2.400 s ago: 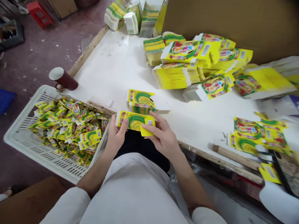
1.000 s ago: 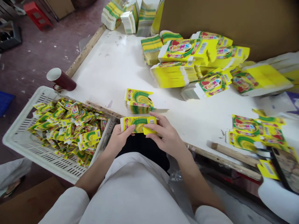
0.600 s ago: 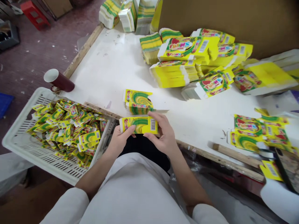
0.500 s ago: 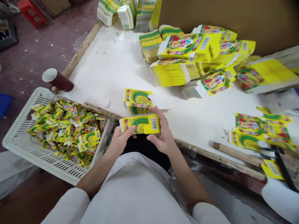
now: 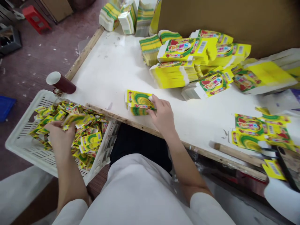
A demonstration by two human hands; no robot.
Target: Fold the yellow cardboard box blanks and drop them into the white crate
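My left hand (image 5: 60,134) is over the white plastic basket (image 5: 24,129), its fingers closed on a small yellow-green carton (image 5: 75,118), which is blurred. Many folded cartons (image 5: 90,139) of the same print fill the basket beneath it. On the white table, my right hand (image 5: 163,116) pinches the right end of a short stack of flat printed cartons (image 5: 138,99). Thumb and fingers close on that end; how many cartons they grip cannot be seen.
Stacks of flat cartons (image 5: 174,75) lie at the back of the table (image 5: 110,68). A maroon mug (image 5: 65,85) lies tipped at the left edge. More cartons (image 5: 249,128) and a wooden stick (image 5: 237,153) are on the right. A red stool (image 5: 36,19) stands on the floor.
My left hand has carried the carton from in front of me leftward to above the basket. My right hand has let go of that carton and moved up to the stack.
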